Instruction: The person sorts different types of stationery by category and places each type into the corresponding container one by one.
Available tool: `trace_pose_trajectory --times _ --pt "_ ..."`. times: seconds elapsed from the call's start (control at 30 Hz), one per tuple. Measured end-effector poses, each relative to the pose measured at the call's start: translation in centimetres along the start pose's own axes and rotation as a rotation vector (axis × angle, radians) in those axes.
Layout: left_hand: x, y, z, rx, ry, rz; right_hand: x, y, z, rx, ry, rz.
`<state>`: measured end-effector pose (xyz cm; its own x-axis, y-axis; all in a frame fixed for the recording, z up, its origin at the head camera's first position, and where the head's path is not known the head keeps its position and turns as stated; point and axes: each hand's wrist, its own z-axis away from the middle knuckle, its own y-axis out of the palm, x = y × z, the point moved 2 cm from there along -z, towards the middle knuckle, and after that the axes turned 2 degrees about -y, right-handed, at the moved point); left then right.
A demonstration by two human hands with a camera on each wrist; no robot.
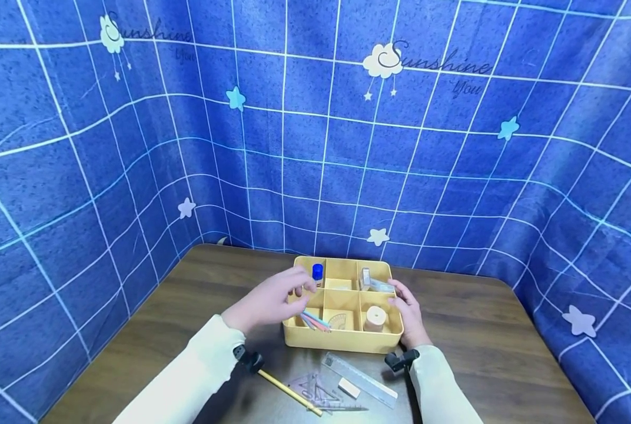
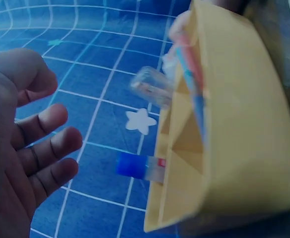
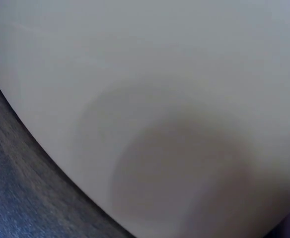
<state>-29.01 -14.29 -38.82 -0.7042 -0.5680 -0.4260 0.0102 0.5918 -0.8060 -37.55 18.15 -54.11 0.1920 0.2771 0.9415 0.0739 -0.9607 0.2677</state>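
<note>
A yellow divided organizer box (image 1: 342, 341) stands on the table. My left hand (image 1: 273, 297) hovers over its left side, fingers loosely bent and holding nothing, as the left wrist view also shows. Near those fingers a blue-capped glue stick (image 1: 318, 272) stands in the back left compartment. Several coloured pencils (image 1: 315, 321) lean in the front left one. My right hand (image 1: 412, 315) grips the box's right wall. By it are a pale roll (image 1: 375, 318) and, behind, small clear containers (image 1: 365, 279). A protractor (image 1: 338, 321) lies in the front middle compartment. A pale surface fills most of the right wrist view.
Before the box lie a clear ruler (image 1: 365, 378), a white eraser (image 1: 349, 387), a yellow pencil (image 1: 286, 388) and a purple-tinted set square (image 1: 306, 384) with thin metal pieces on it. A blue gridded curtain (image 1: 321, 147) encloses the table's back and sides.
</note>
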Motion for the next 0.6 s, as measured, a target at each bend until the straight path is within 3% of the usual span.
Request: trace_pose_trajectory --times 0.2,0.37,0.47,0.6 --pt "0.1 1.1 2.2 0.028 0.109 0.029 0.0 0.0 0.1 0.003 -0.006 -0.001" --pt "-0.9 1.9 3.4 0.113 0.234 0.021 0.0 -0.1 0.0 -0.006 -0.017 0.004" --pt "-1.3 2.6 3.7 0.174 0.266 -0.03 0.0 -0.1 -0.1 -0.005 -0.02 -0.005" --pt "-1.4 4.0 4.3 0.283 0.252 -0.109 0.0 0.0 -0.2 -0.011 -0.004 -0.003"
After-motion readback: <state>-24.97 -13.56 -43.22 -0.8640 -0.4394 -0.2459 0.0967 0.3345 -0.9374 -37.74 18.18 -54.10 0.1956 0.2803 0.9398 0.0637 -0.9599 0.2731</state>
